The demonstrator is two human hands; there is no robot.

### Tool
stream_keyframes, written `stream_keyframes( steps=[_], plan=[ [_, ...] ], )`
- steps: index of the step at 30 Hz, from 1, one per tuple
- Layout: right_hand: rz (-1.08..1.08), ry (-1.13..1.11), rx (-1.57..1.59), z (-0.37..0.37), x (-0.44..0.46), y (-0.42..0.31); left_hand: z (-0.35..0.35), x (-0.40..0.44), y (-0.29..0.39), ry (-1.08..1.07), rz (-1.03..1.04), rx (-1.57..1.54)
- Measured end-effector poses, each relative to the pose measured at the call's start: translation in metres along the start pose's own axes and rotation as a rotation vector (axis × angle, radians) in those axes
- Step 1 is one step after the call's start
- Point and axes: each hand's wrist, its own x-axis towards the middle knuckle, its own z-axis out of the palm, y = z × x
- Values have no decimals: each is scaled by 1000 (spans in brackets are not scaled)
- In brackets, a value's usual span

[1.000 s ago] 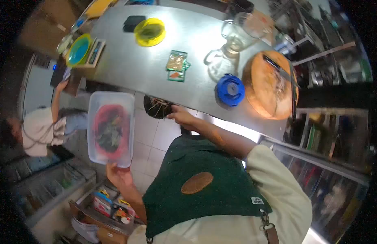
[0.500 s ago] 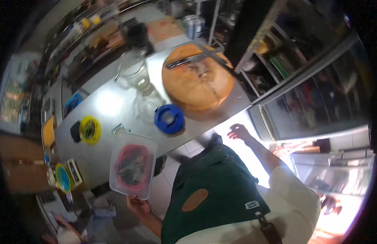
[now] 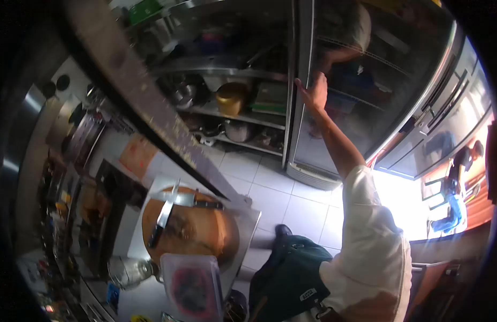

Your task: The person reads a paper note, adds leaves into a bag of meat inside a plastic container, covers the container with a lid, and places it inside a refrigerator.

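My right hand (image 3: pixel 315 92) is raised at the left edge of a tall glass-door cabinet (image 3: pixel 361 80), fingers spread, thumb pointing left; whether it touches the door frame cannot be made out. At the bottom, a translucent plastic container (image 3: pixel 194 284) with a pink-red item and dark leafy matter inside is near the metal table's edge. My left hand is out of view. Beside the container, a round wooden board (image 3: pixel 205 231) carries two crossed knives (image 3: pixel 165 212).
A glass jug (image 3: pixel 131 271) stands left of the board. Behind are metal shelves (image 3: pixel 248 115) with pots and a yellow container (image 3: pixel 231 98). A diagonal post (image 3: pixel 168 123) crosses the view. A seated person (image 3: pixel 456 188) is visible through the bright opening at right.
The view has swung right towards the glass-door cabinet. My right hand left the dark container with sticks and has risen to the door. My left hand has dropped out of view.
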Motion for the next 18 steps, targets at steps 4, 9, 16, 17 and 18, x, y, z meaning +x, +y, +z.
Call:
stream_keyframes(
  steps=[4, 9, 16, 17, 18],
  plan=[
    [112, -2, -38, 30, 33, 5, 86, 20, 8, -26, -49, 69],
    [149, -26, -70, 30, 39, 0, 162, 43, 15, -118, -73, 95],
    [99, -16, 87, -5, 4, -20, 235, 67, 30, -320, -88, 88],
    [79, -25, 157, -20, -12, -29, 245, 69, 33, -358, -89, 81],
    [81, -47, 172, -39, -29, -41, 255, 72, 35, -397, -93, 78]
  ],
)
